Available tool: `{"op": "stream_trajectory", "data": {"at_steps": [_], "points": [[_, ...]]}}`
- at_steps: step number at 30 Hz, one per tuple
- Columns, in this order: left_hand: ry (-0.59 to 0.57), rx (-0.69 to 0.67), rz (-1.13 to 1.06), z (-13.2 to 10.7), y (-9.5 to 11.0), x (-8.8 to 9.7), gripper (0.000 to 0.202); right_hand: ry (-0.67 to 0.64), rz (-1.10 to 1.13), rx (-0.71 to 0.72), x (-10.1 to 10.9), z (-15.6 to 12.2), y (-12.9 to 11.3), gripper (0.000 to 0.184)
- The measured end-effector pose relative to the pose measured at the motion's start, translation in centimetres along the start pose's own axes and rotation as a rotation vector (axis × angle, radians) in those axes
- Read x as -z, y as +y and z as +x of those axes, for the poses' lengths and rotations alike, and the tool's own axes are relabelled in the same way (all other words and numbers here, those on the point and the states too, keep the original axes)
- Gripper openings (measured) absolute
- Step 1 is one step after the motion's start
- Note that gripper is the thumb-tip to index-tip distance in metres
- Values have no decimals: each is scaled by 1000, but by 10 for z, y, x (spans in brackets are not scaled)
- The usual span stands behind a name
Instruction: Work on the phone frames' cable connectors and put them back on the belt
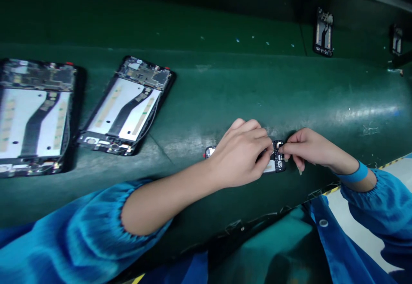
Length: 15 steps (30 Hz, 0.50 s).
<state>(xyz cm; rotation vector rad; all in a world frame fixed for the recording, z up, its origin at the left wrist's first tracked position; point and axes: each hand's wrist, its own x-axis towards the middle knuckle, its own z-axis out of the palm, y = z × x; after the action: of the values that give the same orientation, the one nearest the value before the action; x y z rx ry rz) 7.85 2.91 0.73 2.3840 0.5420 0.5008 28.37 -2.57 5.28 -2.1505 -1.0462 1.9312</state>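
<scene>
An opened phone [277, 160] lies on the green belt [225, 90] near its front edge, mostly covered by my hands. My left hand [240, 155] rests over the phone's body with fingers curled down onto it, holding it. My right hand [304, 148] pinches at the phone's right end, thumb and forefinger pressed together on a small dark part there. What the pinch holds is too small to name. Blue sleeves cover both my arms, and a blue band sits on my right wrist.
Two more opened phones [127, 105] [34, 116] lie on the belt to the left, showing white plates and black flex cables. Two further phones [323, 32] [397, 40] lie far back right. A yellow-black striped edge [334, 188] borders the belt at front right.
</scene>
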Motion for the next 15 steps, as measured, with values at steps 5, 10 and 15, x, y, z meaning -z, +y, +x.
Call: {"op": "stream_trajectory", "data": {"at_steps": [5,10,15], "points": [[-3,38,0,0,-1,0,24,-5,-2,3,-1,0,-2,33],[-5,14,51,2,-2,-2,24,4,-8,2,-1,0,-2,33],[-3,-12,127,7,-1,-7,23,-8,-14,15,0,2,0,33]]}}
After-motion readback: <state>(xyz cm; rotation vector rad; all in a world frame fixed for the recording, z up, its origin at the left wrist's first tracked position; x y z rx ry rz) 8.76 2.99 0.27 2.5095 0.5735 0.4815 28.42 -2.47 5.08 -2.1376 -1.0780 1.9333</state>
